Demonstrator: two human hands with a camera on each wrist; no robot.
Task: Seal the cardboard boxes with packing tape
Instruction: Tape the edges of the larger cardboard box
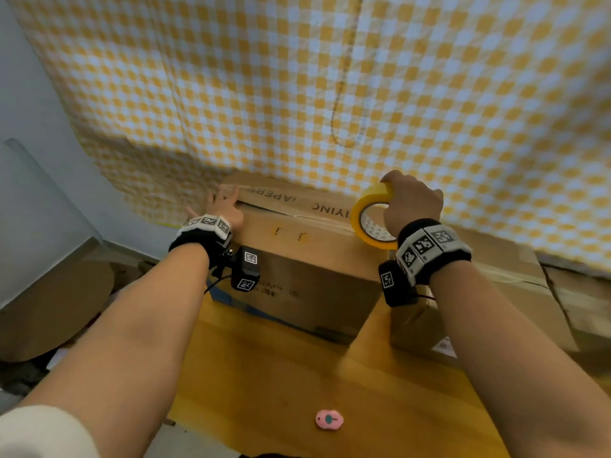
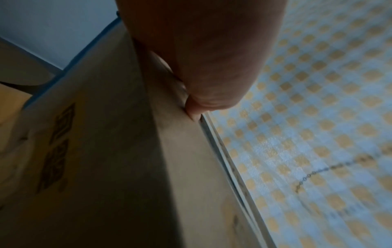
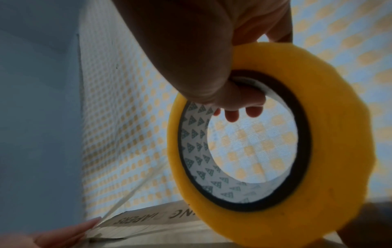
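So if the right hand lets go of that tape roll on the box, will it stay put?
Probably not. The tape roll stands on edge at the box corner, so it may roll off. The strip reaching to the left hand might check it. Its thick winding suggests some weight.

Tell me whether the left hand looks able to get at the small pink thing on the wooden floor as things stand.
Probably yes. The pink thing lies in the open, nothing over it. But the left hand is pressing tape down at the box's far left corner, so it would have to let go and draw well back.
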